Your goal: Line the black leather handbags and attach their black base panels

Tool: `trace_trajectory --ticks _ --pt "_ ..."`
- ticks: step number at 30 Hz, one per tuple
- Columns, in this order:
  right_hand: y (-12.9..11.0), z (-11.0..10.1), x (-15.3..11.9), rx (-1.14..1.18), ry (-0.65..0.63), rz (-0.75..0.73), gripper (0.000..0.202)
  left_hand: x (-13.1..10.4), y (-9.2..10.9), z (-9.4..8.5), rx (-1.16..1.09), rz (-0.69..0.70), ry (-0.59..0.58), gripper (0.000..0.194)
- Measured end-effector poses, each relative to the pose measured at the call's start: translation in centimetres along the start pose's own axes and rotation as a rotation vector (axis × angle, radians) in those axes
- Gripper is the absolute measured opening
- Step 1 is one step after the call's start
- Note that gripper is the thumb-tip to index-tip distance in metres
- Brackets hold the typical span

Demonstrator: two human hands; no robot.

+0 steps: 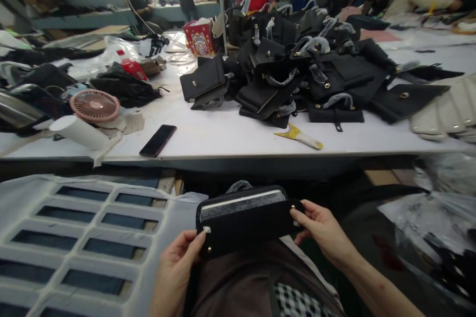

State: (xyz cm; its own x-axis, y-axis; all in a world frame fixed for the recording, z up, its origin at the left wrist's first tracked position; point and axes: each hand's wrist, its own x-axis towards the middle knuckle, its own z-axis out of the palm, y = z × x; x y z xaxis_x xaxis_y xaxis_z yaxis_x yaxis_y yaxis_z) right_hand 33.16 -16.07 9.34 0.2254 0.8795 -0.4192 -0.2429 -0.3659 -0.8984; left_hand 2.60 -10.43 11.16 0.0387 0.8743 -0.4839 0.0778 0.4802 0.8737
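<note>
A black handbag [245, 228] lies across my lap, its flat side with small gold studs turned up toward me. Along its far side runs a grey strip with a white edge, and a plastic-wrapped handle [238, 186] shows behind. My left hand [182, 257] grips the bag's left end, thumb on top beside a small white patch. At the other end my right hand [316, 223] pinches the right corner near a gold stud, its thumb on top. The fingers beneath the bag are partly hidden.
Ahead stands a white table [223, 138] with a heap of black handbags [275, 69], a yellow-handled tool [299, 136], a phone [158, 140] and a pink fan [94, 105]. A white slotted frame [85, 228] is at my left, plastic bags [431, 237] at my right. Several people work beyond.
</note>
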Motion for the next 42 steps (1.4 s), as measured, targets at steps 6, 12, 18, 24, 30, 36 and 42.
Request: trace_trajectory --ticks 6,12,18,24,30,36,42 --pt "-0.7 -0.3 2.6 -0.143 0.08 -0.009 0.046 2.5 1.1 -0.4 0.263 0.13 0.072 0.045" --pt "-0.5 0.0 4.3 -0.219 0.196 0.015 0.052 4.6 1.2 -0.2 0.219 0.078 0.075 0.047" --pt "-0.8 0.3 4.9 -0.217 0.207 0.069 0.053 5.8 1.0 -0.6 0.19 0.089 0.02 0.04" --pt "-0.3 0.2 5.0 -0.197 0.215 0.109 0.052 6.5 0.2 -1.2 0.131 0.044 -0.006 0.039" --pt "0.2 0.1 5.2 -0.169 0.222 0.117 0.047 6.6 0.8 -1.0 0.074 -0.029 0.022 0.04" --pt "-0.1 0.4 5.4 -0.14 0.236 0.099 0.047 6.8 0.4 -1.3 0.055 -0.033 0.015 0.039" --pt "-0.1 0.5 5.2 -0.047 0.232 0.106 0.044 6.9 -0.6 -1.5 -0.018 -0.036 -0.001 0.04"
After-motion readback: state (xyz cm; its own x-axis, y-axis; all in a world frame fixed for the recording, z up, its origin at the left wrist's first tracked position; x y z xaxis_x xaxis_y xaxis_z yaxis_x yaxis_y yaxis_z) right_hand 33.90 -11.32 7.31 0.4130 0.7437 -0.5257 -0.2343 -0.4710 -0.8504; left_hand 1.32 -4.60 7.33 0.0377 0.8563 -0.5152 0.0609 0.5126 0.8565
